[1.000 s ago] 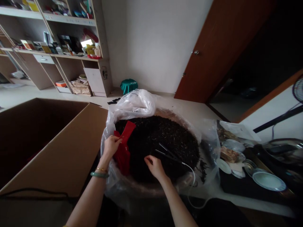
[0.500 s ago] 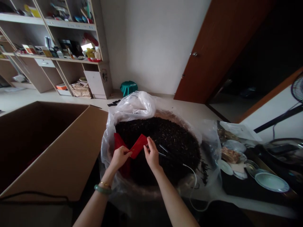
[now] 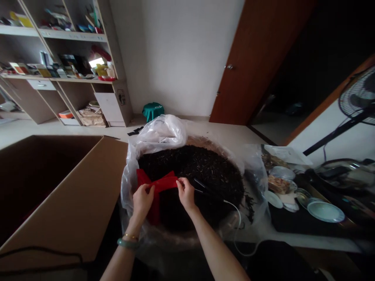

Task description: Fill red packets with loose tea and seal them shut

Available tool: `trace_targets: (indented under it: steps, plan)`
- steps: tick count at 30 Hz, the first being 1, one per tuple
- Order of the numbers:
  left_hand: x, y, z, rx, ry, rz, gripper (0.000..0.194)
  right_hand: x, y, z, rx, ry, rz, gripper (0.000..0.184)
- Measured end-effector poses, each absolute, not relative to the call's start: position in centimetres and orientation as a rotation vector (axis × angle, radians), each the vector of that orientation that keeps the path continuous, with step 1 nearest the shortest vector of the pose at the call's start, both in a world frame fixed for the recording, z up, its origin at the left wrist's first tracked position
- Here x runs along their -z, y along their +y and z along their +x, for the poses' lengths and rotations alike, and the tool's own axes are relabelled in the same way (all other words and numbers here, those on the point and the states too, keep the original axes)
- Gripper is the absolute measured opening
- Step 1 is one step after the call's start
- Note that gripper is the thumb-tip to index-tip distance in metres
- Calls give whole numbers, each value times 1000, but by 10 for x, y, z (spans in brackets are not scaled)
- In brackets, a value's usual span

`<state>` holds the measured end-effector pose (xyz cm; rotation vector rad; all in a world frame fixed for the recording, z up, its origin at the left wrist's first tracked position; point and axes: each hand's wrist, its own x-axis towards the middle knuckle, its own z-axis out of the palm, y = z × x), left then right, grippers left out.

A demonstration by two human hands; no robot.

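A thin, flat red packet (image 3: pixel 166 182) is stretched between my two hands above a mass of dark, dry, leaf-like shreds (image 3: pixel 213 166). My left hand (image 3: pixel 143 200), with a green bangle on its wrist, pinches the packet's left end. The right end is pinched by my right hand (image 3: pixel 186 193). Under and beside the packet, more red pieces (image 3: pixel 154 210) lie on the left of the shreds; where they end is partly hidden. A black tool with a white cord (image 3: pixel 203 187) rests on the shreds just right of my right hand.
Clear plastic sheeting (image 3: pixel 129 187) lines the round container of shreds. At the left stands a large open cardboard box (image 3: pixel 96 187). Dishes, including a pale bowl (image 3: pixel 325 211), and a fan (image 3: pixel 359 95) are on the right. Shelves (image 3: pixel 73 36) and a green-covered bin (image 3: pixel 152 112) stand behind.
The red packet has turned from slanted to nearly level, and my right hand has closed its fingers on the end. The camera view has shifted slightly to the right.
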<state>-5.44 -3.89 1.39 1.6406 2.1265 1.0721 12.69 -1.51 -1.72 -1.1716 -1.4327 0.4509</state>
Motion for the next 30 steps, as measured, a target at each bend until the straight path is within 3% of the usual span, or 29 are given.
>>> trace_targets:
  steps: [11, 14, 17, 20, 22, 30]
  plan:
    - [-23, -34, -60, -1161, 2488, 1496, 24, 23, -9, 138, -714, -1218, -1249, 30]
    - [-38, -31, -58, -1346, 2574, 1537, 37, 24, -8, 139, -677, -1242, -1232, 33]
    - [-48, -21, -40, -1410, 2201, 1903, 52, 24, -7, 140, -623, -1308, -1207, 35]
    - [-45, -5, -10, -958, 1576, 2037, 31, 23, -8, 145, -547, -1372, -1185, 35]
    - [-36, 6, 7, -797, 1439, 1921, 27, 23, -8, 150, -416, -1402, -1174, 34]
    - [4, 20, 18, -1057, 1313, 1584, 35, 29, -5, 155, 64, -1592, -1234, 39]
